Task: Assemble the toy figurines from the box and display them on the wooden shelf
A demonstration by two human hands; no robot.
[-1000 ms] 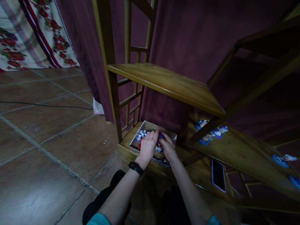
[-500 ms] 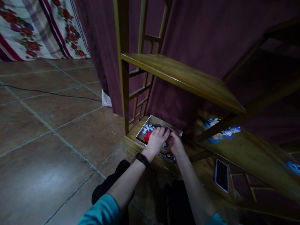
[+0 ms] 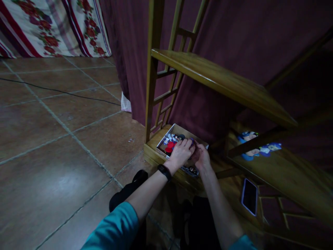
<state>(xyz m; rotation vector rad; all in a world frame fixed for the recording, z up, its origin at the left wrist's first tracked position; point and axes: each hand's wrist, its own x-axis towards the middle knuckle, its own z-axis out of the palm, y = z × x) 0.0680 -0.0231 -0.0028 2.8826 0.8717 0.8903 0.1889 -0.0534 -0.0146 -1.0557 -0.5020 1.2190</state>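
Observation:
A shallow cardboard box (image 3: pixel 188 129) stands on the lowest wooden shelf and holds several small figures (image 3: pixel 168 139) in white and blue, along with a red piece (image 3: pixel 170 146). My left hand (image 3: pixel 182 152) is over the box, its fingers curled around a small purple-blue object (image 3: pixel 191 140) that is mostly hidden. Close against it, my right hand (image 3: pixel 203 157) has its fingers bent toward the same spot, and what they pinch cannot be made out. Dark small pieces (image 3: pixel 191 170) show at the box's near corner, below my hands.
A wooden shelf board (image 3: pixel 221 78) juts out above the box, beside an upright post (image 3: pixel 152 86). To the right, cartoon-like cutouts (image 3: pixel 249 152) lie on another board, and a phone (image 3: pixel 249 197) lies lower down. A purple curtain (image 3: pixel 208 104) hangs behind; a cable (image 3: pixel 59 91) crosses the tiled floor.
The view has shifted, so the shelf and box appear farther right. My hands stay together over the box, and more of the red piece shows beside my left hand.

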